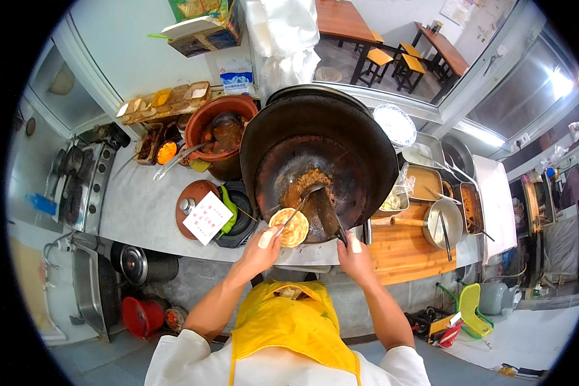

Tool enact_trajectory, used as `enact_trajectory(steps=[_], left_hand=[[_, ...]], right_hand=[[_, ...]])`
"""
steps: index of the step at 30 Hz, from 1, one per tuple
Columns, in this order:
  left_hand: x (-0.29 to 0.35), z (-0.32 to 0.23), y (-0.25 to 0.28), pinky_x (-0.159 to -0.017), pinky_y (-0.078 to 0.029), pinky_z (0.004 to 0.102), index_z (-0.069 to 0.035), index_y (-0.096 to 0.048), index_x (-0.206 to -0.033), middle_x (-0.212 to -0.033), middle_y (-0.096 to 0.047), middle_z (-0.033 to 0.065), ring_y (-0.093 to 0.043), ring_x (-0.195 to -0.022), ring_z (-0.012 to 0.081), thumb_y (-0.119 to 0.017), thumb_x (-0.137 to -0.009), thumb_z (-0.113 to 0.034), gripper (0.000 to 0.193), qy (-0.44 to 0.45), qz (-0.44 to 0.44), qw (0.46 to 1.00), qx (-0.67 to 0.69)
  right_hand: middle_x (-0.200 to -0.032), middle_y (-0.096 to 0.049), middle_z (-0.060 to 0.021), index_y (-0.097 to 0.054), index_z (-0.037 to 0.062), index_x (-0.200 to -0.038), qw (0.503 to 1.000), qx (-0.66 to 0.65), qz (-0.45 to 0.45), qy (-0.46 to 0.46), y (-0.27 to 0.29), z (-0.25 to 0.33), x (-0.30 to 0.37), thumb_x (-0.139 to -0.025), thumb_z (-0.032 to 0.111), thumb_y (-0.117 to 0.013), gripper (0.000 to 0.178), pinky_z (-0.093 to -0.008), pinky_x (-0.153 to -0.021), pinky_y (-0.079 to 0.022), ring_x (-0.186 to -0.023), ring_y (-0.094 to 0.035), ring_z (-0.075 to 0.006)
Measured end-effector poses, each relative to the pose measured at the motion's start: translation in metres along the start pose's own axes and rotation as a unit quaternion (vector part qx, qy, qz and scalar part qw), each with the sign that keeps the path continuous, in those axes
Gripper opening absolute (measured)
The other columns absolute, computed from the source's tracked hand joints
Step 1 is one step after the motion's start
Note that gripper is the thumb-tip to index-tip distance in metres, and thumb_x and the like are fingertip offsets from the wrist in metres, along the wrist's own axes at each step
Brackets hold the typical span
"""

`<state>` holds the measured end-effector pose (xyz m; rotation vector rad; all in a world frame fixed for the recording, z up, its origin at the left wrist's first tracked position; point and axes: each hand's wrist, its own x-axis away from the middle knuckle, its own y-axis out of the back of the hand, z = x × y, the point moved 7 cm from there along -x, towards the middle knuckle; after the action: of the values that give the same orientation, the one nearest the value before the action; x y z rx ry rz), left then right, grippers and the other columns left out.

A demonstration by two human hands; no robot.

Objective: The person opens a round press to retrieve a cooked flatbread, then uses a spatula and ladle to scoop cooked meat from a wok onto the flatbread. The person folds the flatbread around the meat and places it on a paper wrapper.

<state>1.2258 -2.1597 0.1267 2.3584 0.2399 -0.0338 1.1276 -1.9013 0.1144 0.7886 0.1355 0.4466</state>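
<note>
My left hand (262, 249) is closed round a round golden flatbread (294, 233) and the thin handle of a metal spoon (311, 189). The spoon's handle crosses over the bread, and its bowl rests in brown chopped filling (314, 178). That filling lies in a large, deep, dark wok-like pan (276, 151) in front of me. My right hand (356, 257) grips the black handle of a cleaver (326, 213). Its dark, broad blade reaches into the pan beside the spoon's bowl, near the filling. The flatbread is at the pan's near edge.
Left of the pan stand a brown pot (202, 122) with a ladle, a scale (238, 225) with green peppers, and a white card (208, 217). To the right are a wooden cutting board (392, 257), a steel saucepan (445, 219) and steel food trays (424, 183).
</note>
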Motion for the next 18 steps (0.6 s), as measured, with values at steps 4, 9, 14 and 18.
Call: enact_trajectory(steps=[4, 9, 14, 18], left_hand=[[-0.009, -0.007, 0.007, -0.077, -0.054, 0.0520, 0.004, -0.066, -0.126, -0.098, -0.069, 0.0281, -0.066, -0.088, 0.0464, -0.059, -0.097, -0.005, 0.032, -0.028, -0.025, 0.999, -0.005], [-0.012, -0.003, 0.003, -0.080, -0.055, 0.0509, 0.002, -0.067, -0.127, -0.101, -0.069, 0.0268, -0.067, -0.094, 0.0470, -0.062, -0.096, -0.008, 0.033, -0.025, 0.019, 0.999, -0.029], [-0.016, -0.014, 0.011, -0.082, -0.055, 0.0508, 0.003, -0.068, -0.125, -0.105, -0.071, 0.0277, -0.067, -0.096, 0.0469, -0.063, -0.097, -0.009, 0.031, -0.016, 0.080, 0.997, -0.010], [-0.013, -0.021, 0.017, -0.082, -0.055, 0.0502, 0.003, -0.067, -0.125, -0.105, -0.070, 0.0275, -0.067, -0.097, 0.0473, -0.062, -0.098, -0.009, 0.030, -0.030, 0.076, 0.997, -0.004]], right_hand=[[-0.075, -0.060, -0.0052, -0.056, 0.0027, -0.094, 0.915, -0.292, 0.129, -0.245, 0.016, -0.002, 0.055, -0.103, 0.018, -0.056, 0.019, -0.0355, -0.047, -0.047, -0.052, -0.056, -0.0138], [-0.075, -0.058, -0.0041, -0.054, 0.0024, -0.098, 0.874, -0.366, 0.095, -0.304, -0.024, -0.033, 0.096, -0.106, 0.019, -0.053, 0.019, -0.0334, -0.042, -0.044, -0.048, -0.053, -0.0131], [-0.073, -0.056, -0.0040, -0.055, 0.0026, -0.101, 0.905, -0.338, 0.029, -0.256, -0.079, -0.049, 0.054, -0.107, 0.023, -0.052, 0.021, -0.0346, -0.044, -0.046, -0.050, -0.053, -0.0140], [-0.080, -0.064, -0.0159, -0.061, -0.0002, -0.114, 0.973, -0.169, -0.035, -0.152, -0.065, -0.040, 0.036, -0.104, 0.025, -0.057, 0.028, -0.0442, -0.059, -0.052, -0.062, -0.064, -0.0292]])
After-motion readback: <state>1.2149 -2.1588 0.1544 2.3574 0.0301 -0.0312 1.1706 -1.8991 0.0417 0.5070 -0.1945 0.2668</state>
